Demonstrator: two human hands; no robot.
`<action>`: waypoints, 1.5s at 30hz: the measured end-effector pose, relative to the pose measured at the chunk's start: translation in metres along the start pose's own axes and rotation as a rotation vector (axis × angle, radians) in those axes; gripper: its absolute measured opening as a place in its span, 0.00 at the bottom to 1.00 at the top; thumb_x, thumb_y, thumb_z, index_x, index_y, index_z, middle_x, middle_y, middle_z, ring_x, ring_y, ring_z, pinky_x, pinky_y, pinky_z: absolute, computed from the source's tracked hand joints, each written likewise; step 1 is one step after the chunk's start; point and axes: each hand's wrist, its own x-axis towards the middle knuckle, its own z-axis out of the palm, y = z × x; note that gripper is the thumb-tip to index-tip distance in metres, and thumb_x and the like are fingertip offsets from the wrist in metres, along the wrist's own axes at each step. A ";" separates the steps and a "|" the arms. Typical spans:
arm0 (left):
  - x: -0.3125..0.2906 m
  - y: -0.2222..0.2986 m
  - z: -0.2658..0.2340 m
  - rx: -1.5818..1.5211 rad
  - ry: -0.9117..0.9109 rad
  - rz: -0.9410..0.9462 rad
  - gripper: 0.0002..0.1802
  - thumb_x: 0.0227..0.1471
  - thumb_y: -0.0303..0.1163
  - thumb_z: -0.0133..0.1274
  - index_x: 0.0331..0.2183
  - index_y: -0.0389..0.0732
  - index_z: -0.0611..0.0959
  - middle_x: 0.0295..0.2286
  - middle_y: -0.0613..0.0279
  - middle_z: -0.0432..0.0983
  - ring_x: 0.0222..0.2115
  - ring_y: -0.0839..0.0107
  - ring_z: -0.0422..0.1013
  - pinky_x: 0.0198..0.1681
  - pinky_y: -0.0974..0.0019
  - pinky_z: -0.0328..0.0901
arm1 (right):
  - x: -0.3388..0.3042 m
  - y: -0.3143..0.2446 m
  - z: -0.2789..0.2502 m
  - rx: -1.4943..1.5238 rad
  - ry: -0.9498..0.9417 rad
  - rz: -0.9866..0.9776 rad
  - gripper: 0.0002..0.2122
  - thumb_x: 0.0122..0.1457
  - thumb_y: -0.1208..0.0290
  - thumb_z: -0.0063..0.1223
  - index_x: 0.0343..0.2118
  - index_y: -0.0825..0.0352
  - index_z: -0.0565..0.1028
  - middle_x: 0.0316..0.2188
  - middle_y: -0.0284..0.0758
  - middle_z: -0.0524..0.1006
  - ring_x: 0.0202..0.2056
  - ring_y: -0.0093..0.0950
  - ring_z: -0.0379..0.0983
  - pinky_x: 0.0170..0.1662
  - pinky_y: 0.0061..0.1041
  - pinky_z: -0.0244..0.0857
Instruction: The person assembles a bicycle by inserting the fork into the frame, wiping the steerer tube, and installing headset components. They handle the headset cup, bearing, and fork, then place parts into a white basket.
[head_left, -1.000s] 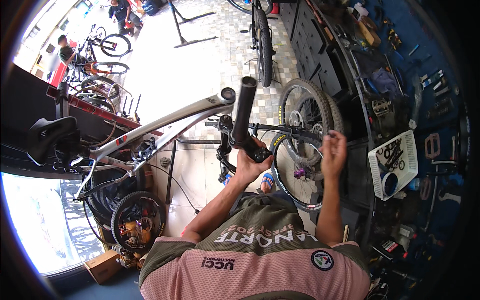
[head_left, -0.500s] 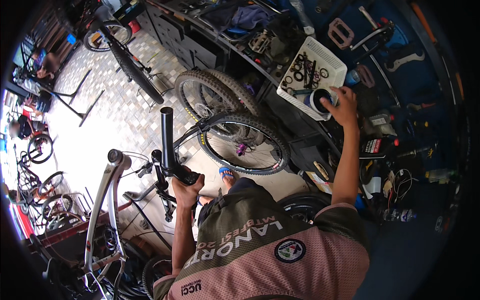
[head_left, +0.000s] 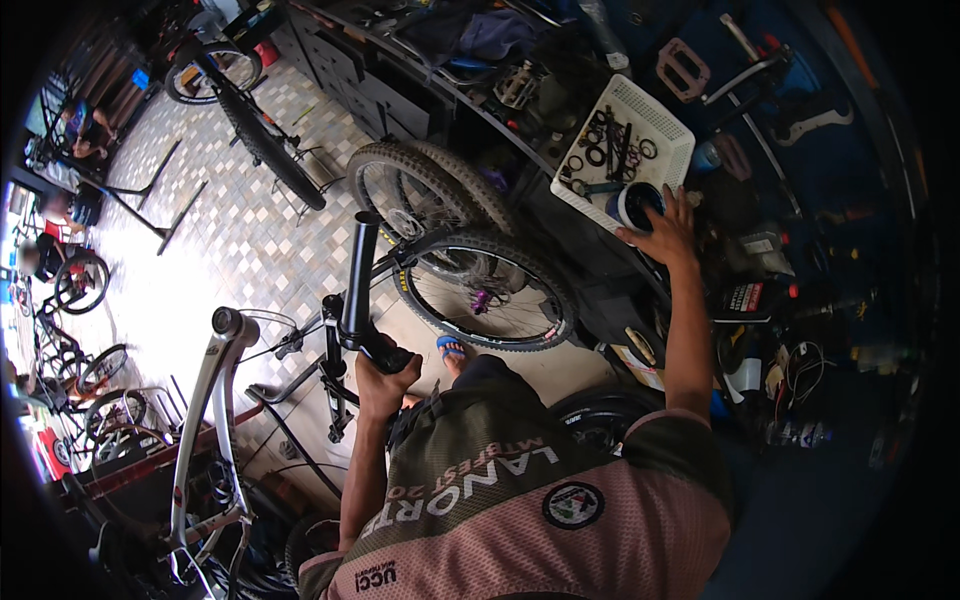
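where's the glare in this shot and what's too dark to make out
Head view: glare washes out the floor at left; head view, far right: detail sinks into shadow toward the black rim; head view, nearer in: right hand and basket read clearly.

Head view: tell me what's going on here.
A person's left hand grips a black tube near one end. The open right hand is at a round tub in a white basket of small rings; I cannot tell whether it touches the tub. A silver bike frame is to the left.
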 end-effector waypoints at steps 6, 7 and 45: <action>-0.001 -0.005 -0.007 0.026 -0.028 0.015 0.24 0.43 0.32 0.76 0.35 0.38 0.77 0.25 0.67 0.76 0.26 0.77 0.73 0.30 0.68 0.68 | -0.001 -0.007 -0.010 0.006 -0.070 0.021 0.56 0.45 0.15 0.55 0.64 0.66 0.76 0.78 0.49 0.47 0.78 0.53 0.27 0.77 0.58 0.27; 0.001 -0.007 -0.005 0.031 -0.040 0.021 0.23 0.43 0.32 0.75 0.35 0.39 0.77 0.25 0.68 0.76 0.25 0.77 0.72 0.29 0.68 0.68 | 0.001 0.003 -0.002 -0.026 0.039 -0.018 0.53 0.45 0.18 0.60 0.61 0.66 0.76 0.76 0.52 0.51 0.77 0.57 0.31 0.76 0.61 0.28; -0.030 0.007 -0.046 -0.165 0.006 0.034 0.21 0.43 0.25 0.69 0.40 0.29 0.81 0.31 0.62 0.83 0.32 0.77 0.77 0.36 0.66 0.73 | -0.169 -0.420 -0.141 0.236 0.049 -1.386 0.24 0.57 0.71 0.55 0.59 0.58 0.78 0.24 0.42 0.83 0.24 0.42 0.83 0.32 0.45 0.78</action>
